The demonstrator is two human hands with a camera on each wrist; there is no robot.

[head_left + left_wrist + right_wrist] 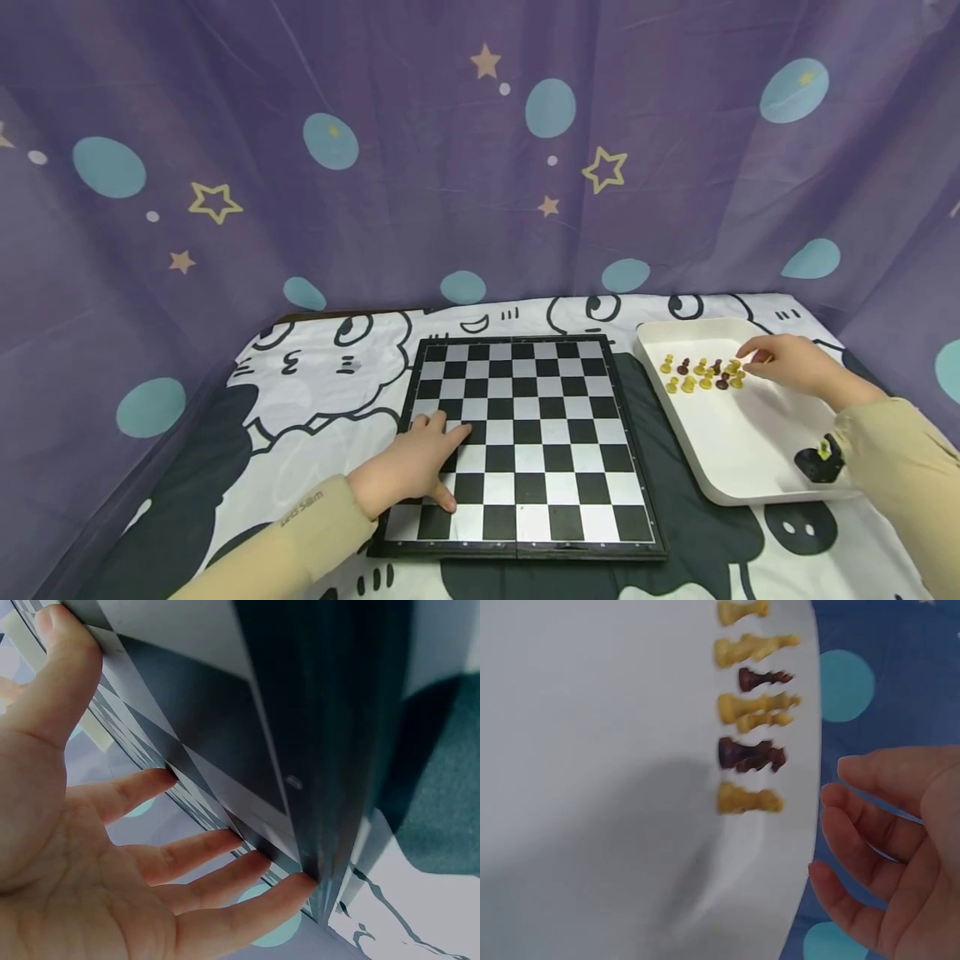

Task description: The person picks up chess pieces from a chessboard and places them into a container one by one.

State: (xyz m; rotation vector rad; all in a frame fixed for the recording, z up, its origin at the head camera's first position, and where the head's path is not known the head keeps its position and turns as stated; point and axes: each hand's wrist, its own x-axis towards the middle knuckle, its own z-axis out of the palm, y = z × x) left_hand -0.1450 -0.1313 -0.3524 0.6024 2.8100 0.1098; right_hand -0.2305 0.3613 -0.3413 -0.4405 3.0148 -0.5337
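My left hand rests on the left side of a black-and-white chessboard, its fingers spread. In the left wrist view the fingertips touch the squares and the border. My right hand hovers over the right part of a white tray, beside a cluster of small chess pieces. Its fingers bend loosely, with nothing visible between thumb and fingertips in the right wrist view. Yellow pieces and dark brown pieces stand in the tray; some overlap, so not each one shows fully.
A black device with a yellow-green mark sits at the right wrist, above the tray's near right part. The cloth under board and tray has cartoon sheep-like prints. Behind hangs a purple curtain with stars and blue ovals.
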